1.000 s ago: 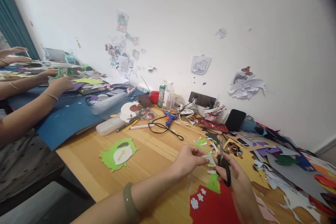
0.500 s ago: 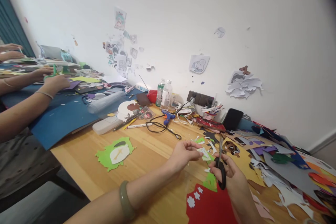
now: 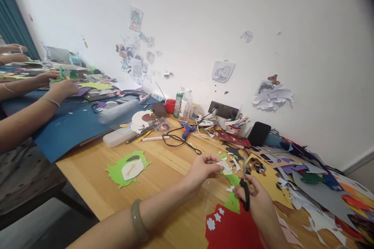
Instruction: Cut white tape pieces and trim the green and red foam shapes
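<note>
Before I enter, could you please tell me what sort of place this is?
Probably a craft workroom: the right hand holds scissors, an apparent blue glue gun lies on the wooden table, and cut coloured sheets are piled rightward.

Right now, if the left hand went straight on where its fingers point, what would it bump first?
Probably the scissors in the right hand, touched first by the small white paper piece the left hand pinches. Depth is unclear, so it might miss.
</note>
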`<act>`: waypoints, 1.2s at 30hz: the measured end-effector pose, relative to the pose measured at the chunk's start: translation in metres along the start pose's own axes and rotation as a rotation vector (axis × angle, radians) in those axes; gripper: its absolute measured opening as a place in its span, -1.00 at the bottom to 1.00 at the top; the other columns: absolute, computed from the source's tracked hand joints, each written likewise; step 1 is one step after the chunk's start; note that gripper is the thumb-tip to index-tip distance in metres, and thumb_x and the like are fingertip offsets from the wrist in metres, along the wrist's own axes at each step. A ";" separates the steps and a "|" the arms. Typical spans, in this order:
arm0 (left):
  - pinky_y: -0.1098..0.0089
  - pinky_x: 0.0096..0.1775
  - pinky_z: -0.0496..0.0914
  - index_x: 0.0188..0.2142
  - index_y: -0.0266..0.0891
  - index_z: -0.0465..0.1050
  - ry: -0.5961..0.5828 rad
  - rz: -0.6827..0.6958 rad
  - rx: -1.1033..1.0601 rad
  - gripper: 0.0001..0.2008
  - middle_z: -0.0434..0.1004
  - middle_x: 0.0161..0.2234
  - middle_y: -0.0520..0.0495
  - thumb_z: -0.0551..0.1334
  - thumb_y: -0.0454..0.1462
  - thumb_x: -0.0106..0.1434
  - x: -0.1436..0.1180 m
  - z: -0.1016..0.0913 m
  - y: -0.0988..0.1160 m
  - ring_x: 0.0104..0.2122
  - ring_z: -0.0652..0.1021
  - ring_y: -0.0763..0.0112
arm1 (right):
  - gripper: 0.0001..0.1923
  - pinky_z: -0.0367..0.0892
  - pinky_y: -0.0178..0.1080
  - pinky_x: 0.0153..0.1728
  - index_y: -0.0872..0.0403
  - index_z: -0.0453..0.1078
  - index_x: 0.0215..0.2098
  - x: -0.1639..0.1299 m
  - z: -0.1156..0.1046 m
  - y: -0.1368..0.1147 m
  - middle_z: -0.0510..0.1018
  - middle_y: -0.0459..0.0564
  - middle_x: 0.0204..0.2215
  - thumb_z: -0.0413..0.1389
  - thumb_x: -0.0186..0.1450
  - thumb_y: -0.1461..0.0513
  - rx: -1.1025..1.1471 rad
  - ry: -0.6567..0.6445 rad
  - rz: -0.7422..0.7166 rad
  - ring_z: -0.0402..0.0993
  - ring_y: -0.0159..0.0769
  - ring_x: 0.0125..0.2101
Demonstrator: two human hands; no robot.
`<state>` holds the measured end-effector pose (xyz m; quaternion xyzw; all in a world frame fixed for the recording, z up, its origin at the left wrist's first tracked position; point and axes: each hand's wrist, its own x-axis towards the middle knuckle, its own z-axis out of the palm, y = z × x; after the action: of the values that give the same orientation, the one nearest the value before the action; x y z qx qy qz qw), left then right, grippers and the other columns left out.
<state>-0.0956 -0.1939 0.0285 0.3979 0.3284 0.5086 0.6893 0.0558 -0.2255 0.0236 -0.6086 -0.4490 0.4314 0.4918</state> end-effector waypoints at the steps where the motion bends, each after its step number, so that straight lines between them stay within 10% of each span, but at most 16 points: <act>1: 0.50 -0.39 0.28 -0.45 -0.33 0.35 -0.002 -0.007 -0.003 -0.74 0.39 -0.48 0.02 0.31 -0.28 -0.17 0.000 -0.001 0.001 -0.49 0.39 0.58 | -0.69 0.09 -0.41 -0.67 0.02 0.21 -0.35 0.000 -0.001 0.000 0.36 -0.29 -0.80 0.17 -0.06 0.23 0.004 0.006 -0.001 0.24 -0.44 -0.72; 8: 0.52 -0.40 0.28 -0.45 -0.34 0.35 -0.043 -0.032 0.010 -0.75 0.38 -0.48 0.01 0.30 -0.24 -0.13 -0.003 0.000 -0.002 -0.49 0.38 0.59 | -0.49 0.22 -0.38 -0.53 0.03 0.27 -0.23 -0.006 0.006 -0.007 0.52 -0.16 -0.52 0.27 -0.15 0.17 0.055 -0.033 -0.049 0.38 -0.35 -0.48; 23: 0.53 -0.52 0.30 -0.53 -0.34 0.36 -0.099 -0.085 0.064 -0.78 0.32 -0.54 0.02 0.29 -0.22 -0.13 -0.006 -0.002 -0.002 -0.49 0.36 0.53 | -0.60 0.14 -0.40 -0.64 0.00 0.27 -0.24 -0.011 0.004 -0.003 0.39 -0.23 -0.64 0.18 -0.03 0.08 0.009 -0.097 -0.095 0.30 -0.39 -0.58; 36: 0.55 -0.55 0.32 -0.53 -0.31 0.30 -0.075 -0.005 0.022 -0.74 0.31 -0.53 0.03 0.32 -0.21 -0.16 -0.003 -0.011 0.009 -0.51 0.34 0.57 | -0.72 0.01 -0.34 -0.70 0.05 0.28 -0.81 -0.008 0.003 -0.011 0.29 -0.17 -0.82 0.10 -0.08 0.06 -0.355 -0.356 -0.099 0.12 -0.45 -0.77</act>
<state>-0.1097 -0.1926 0.0319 0.4234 0.3087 0.4881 0.6980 0.0494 -0.2316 0.0347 -0.5771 -0.6266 0.4215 0.3110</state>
